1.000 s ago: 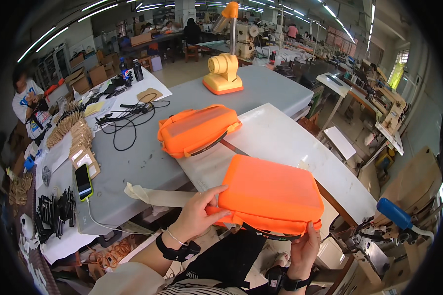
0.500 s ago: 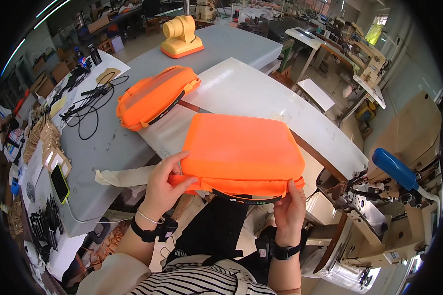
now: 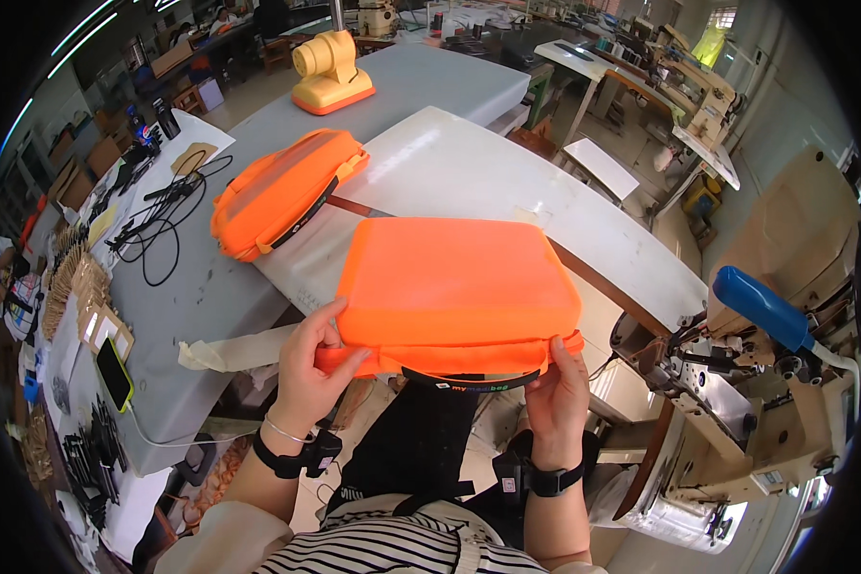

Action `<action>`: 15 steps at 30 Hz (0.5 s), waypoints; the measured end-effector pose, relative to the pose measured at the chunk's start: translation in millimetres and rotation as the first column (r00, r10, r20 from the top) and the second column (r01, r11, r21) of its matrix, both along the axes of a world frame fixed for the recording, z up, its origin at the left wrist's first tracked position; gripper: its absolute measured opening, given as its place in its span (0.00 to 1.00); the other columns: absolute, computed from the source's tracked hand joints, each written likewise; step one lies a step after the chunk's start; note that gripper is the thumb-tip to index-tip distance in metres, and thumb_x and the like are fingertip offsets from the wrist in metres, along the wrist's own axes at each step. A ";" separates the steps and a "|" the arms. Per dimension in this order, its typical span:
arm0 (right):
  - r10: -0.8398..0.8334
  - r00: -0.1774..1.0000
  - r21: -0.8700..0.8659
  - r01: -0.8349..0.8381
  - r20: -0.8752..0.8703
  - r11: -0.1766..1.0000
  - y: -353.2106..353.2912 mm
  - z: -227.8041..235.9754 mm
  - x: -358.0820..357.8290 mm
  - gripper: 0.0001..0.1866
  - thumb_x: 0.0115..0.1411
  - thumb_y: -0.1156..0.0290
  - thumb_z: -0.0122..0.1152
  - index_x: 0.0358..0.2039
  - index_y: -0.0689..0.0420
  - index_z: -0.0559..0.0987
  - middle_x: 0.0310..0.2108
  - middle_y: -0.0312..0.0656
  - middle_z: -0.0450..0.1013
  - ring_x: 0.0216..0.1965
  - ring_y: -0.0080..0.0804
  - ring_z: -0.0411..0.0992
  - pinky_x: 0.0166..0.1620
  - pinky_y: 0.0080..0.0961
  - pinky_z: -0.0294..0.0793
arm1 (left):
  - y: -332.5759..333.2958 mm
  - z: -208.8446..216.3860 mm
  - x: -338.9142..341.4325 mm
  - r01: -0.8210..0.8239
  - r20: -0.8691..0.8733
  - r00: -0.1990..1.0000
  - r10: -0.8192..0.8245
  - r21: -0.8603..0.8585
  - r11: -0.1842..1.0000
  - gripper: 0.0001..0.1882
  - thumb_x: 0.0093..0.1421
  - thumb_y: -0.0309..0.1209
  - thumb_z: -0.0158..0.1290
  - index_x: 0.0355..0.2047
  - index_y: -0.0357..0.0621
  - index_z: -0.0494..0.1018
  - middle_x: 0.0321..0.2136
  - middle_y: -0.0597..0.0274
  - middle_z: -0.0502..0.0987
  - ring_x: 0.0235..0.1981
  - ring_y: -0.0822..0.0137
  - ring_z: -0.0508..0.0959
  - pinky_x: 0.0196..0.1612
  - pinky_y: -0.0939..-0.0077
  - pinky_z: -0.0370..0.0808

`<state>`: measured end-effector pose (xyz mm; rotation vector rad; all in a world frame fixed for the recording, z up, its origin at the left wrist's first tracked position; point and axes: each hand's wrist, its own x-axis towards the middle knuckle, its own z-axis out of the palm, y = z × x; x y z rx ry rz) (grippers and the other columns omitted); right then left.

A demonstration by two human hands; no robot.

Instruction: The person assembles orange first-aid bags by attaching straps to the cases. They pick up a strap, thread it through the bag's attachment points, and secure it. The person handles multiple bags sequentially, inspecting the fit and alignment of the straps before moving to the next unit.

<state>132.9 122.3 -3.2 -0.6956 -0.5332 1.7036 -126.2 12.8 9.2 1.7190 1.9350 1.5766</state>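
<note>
Near the middle of the scene, a boxy orange bag [image 3: 459, 282] is spanning the space between the two hands, its near side hanging out past the white tabletop [image 3: 507, 182] above the dark trousers; whether its underside is touching the top, I cannot tell. Left hand [image 3: 306, 368] is pinching the near left corner, thumb pressing the near band, fingers bending around the side; right hand [image 3: 557, 392] is gripping the near right corner, thumb lying along the edge, the other fingers partly hidden beneath. White surface is stretching beyond the bag's far edge; a gap is separating the right hand from the sewing machine [image 3: 765, 430] at right. Top panel is looking smooth and slightly translucent, with rounded corners; a black handle strip [image 3: 474, 385] is bowing along the near side. A second orange bag [image 3: 287, 196] is lying tilted, farther left, well apart from the first. Pale cloth strip [image 3: 239, 352] is trailing left of the left hand. Grey table [image 3: 191, 335] is running from near left to far, bearing a phone [image 3: 114, 373], looped black cables [image 3: 167, 220] and, at its far end, a yellow machine base [image 3: 327, 72]. Tube lights [image 3: 81, 43] are glowing far left.
</note>
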 end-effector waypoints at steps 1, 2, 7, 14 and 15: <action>0.003 1.000 0.000 -0.003 -0.004 1.000 0.5 -0.8 0.4 0.08 0.63 0.72 0.56 0.42 0.56 0.76 0.35 0.33 0.77 0.29 0.17 0.73 0.24 0.12 0.66 | -2.1 -1.5 -0.3 0.010 -0.013 1.000 -0.010 -0.003 1.000 0.30 0.45 0.25 0.67 0.50 0.41 0.70 0.19 0.66 0.61 0.20 0.71 0.62 0.25 0.78 0.61; 0.006 1.000 0.000 -0.006 -0.007 1.000 1.3 -2.1 1.0 0.08 0.63 0.72 0.56 0.42 0.56 0.76 0.35 0.33 0.77 0.30 0.17 0.74 0.24 0.12 0.66 | -4.0 -3.9 -1.4 0.020 -0.025 0.999 -0.020 -0.006 1.000 0.30 0.45 0.26 0.67 0.50 0.41 0.70 0.18 0.66 0.62 0.20 0.70 0.62 0.25 0.77 0.61; -0.036 0.999 -0.022 0.036 0.016 0.999 1.8 -0.4 -0.7 0.08 0.63 0.73 0.56 0.43 0.56 0.75 0.37 0.34 0.77 0.34 0.19 0.75 0.28 0.13 0.70 | -8.2 3.4 -2.6 0.168 -0.242 0.959 -0.146 0.075 0.983 0.29 0.42 0.31 0.69 0.46 0.44 0.73 0.19 0.64 0.65 0.20 0.65 0.65 0.25 0.74 0.65; -0.069 0.998 -0.012 0.069 0.001 0.998 6.6 -9.0 0.8 0.10 0.64 0.75 0.53 0.46 0.60 0.72 0.46 0.39 0.74 0.47 0.26 0.73 0.50 0.23 0.71 | -14.3 4.9 -1.9 0.237 -0.348 0.892 -0.290 -0.187 0.953 0.25 0.40 0.34 0.68 0.43 0.52 0.79 0.25 0.64 0.68 0.27 0.62 0.70 0.30 0.72 0.69; -0.067 0.998 -0.012 0.067 0.004 0.998 7.9 -12.1 2.2 0.10 0.64 0.75 0.52 0.46 0.61 0.72 0.47 0.40 0.73 0.48 0.27 0.72 0.52 0.24 0.70 | -13.4 6.2 -0.2 0.230 -0.354 0.888 -0.294 -0.211 0.950 0.25 0.40 0.34 0.68 0.43 0.54 0.79 0.26 0.64 0.68 0.28 0.62 0.70 0.31 0.72 0.69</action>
